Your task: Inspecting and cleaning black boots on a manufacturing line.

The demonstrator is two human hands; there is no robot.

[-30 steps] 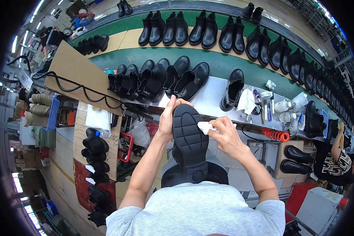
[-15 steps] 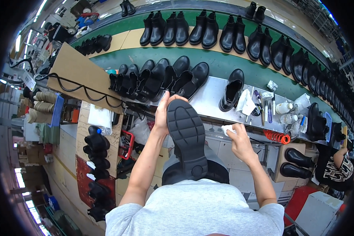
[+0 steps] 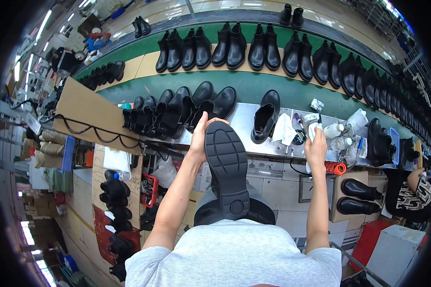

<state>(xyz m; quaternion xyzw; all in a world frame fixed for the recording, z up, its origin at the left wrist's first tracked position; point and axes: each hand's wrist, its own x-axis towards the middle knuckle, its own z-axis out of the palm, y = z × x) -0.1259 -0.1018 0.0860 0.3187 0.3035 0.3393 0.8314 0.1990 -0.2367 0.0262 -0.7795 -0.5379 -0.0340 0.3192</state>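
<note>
The left hand's (image 3: 198,139) grip stays wrapped around the toe end of a black boot (image 3: 226,155), sole up before the grey shirt (image 3: 234,253). The right hand (image 3: 316,149) (against that sole a second ago) has moved to the metal table (image 3: 244,117), pinching a white cloth (image 3: 312,129) near a bottle (image 3: 333,130).

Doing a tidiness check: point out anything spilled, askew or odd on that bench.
No spill or damage stands out. The one mildly odd thing is the single black boot alone on the metal bench, while boots in the back row stand in pairs. The boot in the left hand may be its mate, which would explain it.
</note>
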